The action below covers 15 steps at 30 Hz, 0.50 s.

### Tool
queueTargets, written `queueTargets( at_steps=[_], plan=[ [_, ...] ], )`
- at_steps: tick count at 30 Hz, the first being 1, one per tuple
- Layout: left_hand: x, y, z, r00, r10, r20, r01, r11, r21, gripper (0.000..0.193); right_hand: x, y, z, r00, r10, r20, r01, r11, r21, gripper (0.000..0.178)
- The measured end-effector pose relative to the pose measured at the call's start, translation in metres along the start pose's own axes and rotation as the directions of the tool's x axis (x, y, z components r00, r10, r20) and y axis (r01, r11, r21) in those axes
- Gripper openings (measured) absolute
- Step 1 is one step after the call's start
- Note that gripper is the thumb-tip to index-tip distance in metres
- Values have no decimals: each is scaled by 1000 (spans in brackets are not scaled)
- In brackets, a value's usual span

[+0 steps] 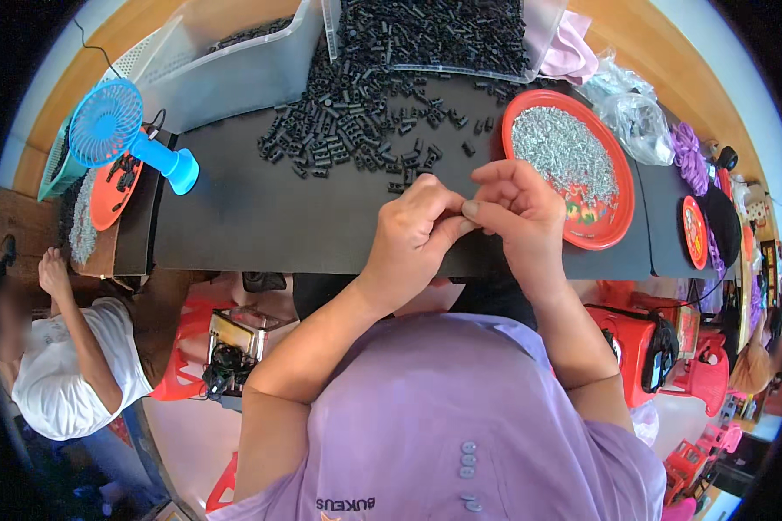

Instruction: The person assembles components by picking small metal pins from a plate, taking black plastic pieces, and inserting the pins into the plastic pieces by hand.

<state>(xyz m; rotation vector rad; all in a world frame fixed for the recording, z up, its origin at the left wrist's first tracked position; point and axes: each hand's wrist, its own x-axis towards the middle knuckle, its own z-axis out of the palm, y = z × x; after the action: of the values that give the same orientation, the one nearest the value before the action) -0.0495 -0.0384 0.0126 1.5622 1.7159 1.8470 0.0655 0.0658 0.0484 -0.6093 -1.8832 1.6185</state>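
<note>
My left hand [415, 233] and my right hand [521, 215] meet above the table's near edge, thumbs and fingertips pinched together. Whatever they pinch is too small and too covered by the fingers to name. The right hand's other fingers curl loosely upward. Just beyond the hands, small black plastic cylindrical parts [334, 130] lie spread over the dark table [235, 226]. Beside my right hand is a red-rimmed round tray [619, 227] holding many small silvery metal pieces [558, 143].
Two clear plastic bins, one at back left [235, 82] and one [460, 71] at back centre, hold more black parts. A blue fan [113, 126] stands at left, near an orange tray [104, 204]. Plastic bags [630, 117] lie at back right. Another person [78, 365] sits at far left.
</note>
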Motion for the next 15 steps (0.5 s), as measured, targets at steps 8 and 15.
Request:
queueTargets(
  at_steps=[8, 15],
  plan=[
    [-3, -2, -1, 993, -113, -46, 107, 987, -116, 8, 72, -7, 8, 914, -296, 279, 404, 735, -544, 9],
    [-6, -6, -1, 990, -140, 13, 140, 977, -163, 7, 131, 21, 39, 737, -341, 584, 675, 312, -669, 13]
  ],
)
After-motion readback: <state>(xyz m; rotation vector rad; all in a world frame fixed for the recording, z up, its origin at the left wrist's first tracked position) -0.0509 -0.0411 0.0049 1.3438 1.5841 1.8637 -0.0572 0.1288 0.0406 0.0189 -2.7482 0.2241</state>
